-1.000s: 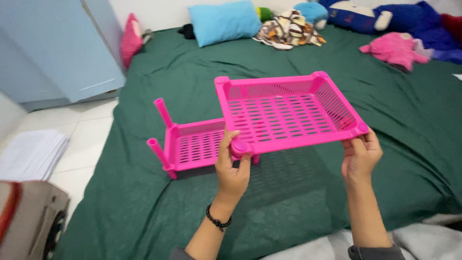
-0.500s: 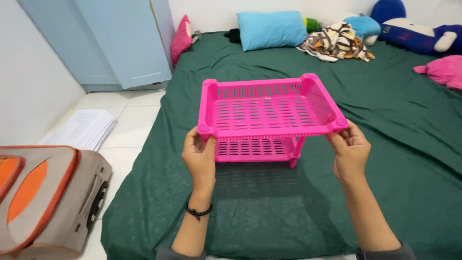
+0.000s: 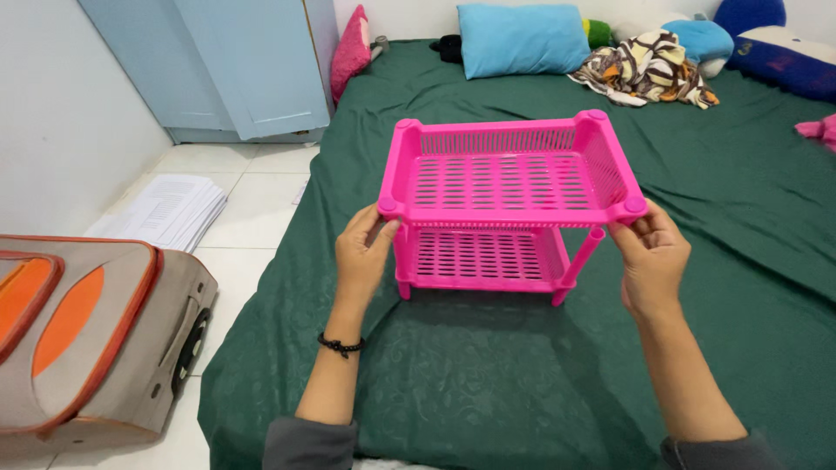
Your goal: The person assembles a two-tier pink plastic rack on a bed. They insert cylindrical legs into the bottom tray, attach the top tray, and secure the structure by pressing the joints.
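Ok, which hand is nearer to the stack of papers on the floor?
Left. The left hand grips the pink tray's near left corner, on the side toward the papers. The right hand holds the opposite corner, farther away.

No packages, labels, signs, screens.

We counted two pink slotted trays: an upper tray (image 3: 509, 178) and a lower tray (image 3: 479, 258) under it, with two hands, the left hand (image 3: 364, 252) and the right hand (image 3: 653, 257), one at each near corner of the upper tray. On the bed (image 3: 488, 374) we saw one light blue pillow (image 3: 521, 39) and one pink cushion (image 3: 352, 52) at its far edge. On the floor (image 3: 248, 204) we saw one suitcase (image 3: 87, 331) and one stack of papers (image 3: 165, 209).
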